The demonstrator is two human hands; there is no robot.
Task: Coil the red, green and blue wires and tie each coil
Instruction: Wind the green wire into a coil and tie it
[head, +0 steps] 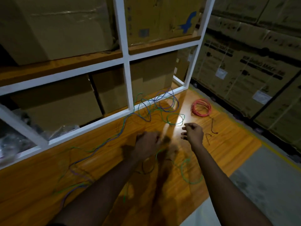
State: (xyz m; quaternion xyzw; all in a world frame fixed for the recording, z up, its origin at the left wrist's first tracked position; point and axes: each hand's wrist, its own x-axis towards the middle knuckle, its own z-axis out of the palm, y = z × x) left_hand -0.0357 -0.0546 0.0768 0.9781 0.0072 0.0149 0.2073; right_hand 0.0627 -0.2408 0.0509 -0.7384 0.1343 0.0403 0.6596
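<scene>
The red wire (201,107) lies in a round coil on the wooden floor at the right. Loose and tangled together, the green wire (175,119) and the blue wire (146,110) spread along the white shelf frame, and both trail left toward me. My left hand (146,143) is motion-blurred and closed in a fist over a strand of the green wire that comes out below it. My right hand (193,133) hovers over the floor with fingers curled apart and holds nothing. Another green loop (190,174) lies between my forearms.
Two short dark ties (213,126) lie right of my right hand. A white shelf frame (130,88) with cardboard boxes (61,101) stands at the left and back. Stacked cartons (247,70) line the right. The wooden floor (228,144) ends at grey concrete (260,176).
</scene>
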